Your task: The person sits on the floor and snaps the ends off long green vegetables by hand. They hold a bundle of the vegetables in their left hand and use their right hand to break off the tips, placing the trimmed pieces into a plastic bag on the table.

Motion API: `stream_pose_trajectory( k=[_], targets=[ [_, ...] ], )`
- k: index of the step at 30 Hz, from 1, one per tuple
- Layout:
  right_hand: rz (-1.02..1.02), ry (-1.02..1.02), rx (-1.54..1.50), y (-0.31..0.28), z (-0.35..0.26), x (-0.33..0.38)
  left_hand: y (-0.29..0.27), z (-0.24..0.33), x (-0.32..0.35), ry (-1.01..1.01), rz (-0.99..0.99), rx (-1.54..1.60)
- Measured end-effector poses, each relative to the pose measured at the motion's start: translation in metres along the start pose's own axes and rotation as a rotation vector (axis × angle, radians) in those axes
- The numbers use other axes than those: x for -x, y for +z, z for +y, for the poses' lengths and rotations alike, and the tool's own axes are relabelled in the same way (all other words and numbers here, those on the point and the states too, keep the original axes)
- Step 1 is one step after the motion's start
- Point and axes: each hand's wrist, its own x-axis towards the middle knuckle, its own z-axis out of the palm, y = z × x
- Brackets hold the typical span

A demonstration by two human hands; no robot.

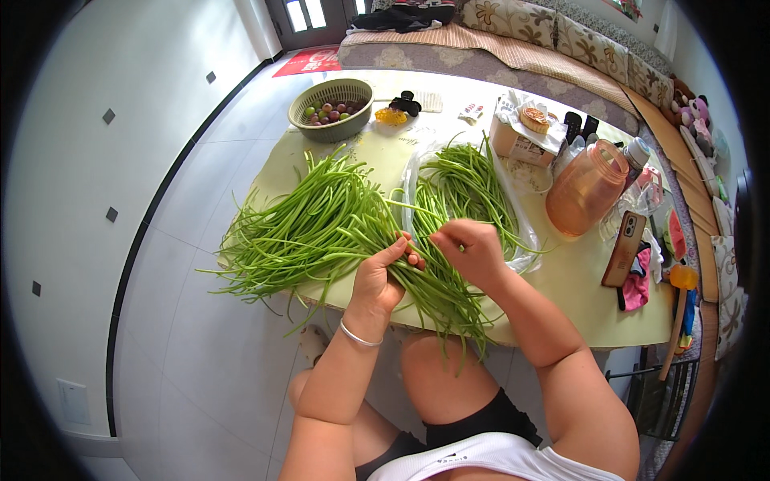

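Note:
My left hand (383, 272) wraps round a bunch of long, thin green vegetable stems (433, 293), whose ends hang past the table's near edge above my lap. Close on its right, my right hand (472, 250) is closed in a pinch; a single green stem runs toward its fingertips, though the fingers partly hide it. A large loose heap of the same stems (301, 220) spreads over the table to the left. More stems (473, 180) lie in an open clear plastic bag (525, 240) just beyond my right hand.
A basket (301, 128) of grapes stands far left, beside a black hair clip (407, 103). To the right are a box (517, 143) with a round pastry on top, an orange-tinted jug (584, 188), a bottle and a phone (625, 250). A patterned sofa (473, 64) lines the back.

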Motion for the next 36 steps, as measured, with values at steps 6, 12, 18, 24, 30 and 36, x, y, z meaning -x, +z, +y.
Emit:
stream_pose_trajectory(
  k=[6,12,18,24,30,36],
  targets=[
    [-0.176,0.254,0.318,-0.018,0.017,-0.008,0.015,-0.001,0.007,0.055,0.060,-0.098],
    [0.072,0.380,-0.134,-0.013,0.029,-0.012,0.002,0.002,0.000,0.009,-0.152,-0.020],
    [0.175,0.211,-0.403,-0.011,0.008,-0.010,0.011,-0.004,-0.001,0.051,-0.054,-0.118],
    [-0.151,-0.072,-0.105,-0.004,-0.008,-0.002,0.011,-0.010,-0.003,0.088,0.049,-0.072],
    [-0.198,0.226,0.359,-0.009,0.017,-0.006,0.009,-0.002,-0.001,0.099,-0.006,-0.078],
    [-0.355,0.333,0.421,-0.009,0.020,-0.008,0.001,0.002,-0.002,0.062,-0.022,-0.014]
  ],
)
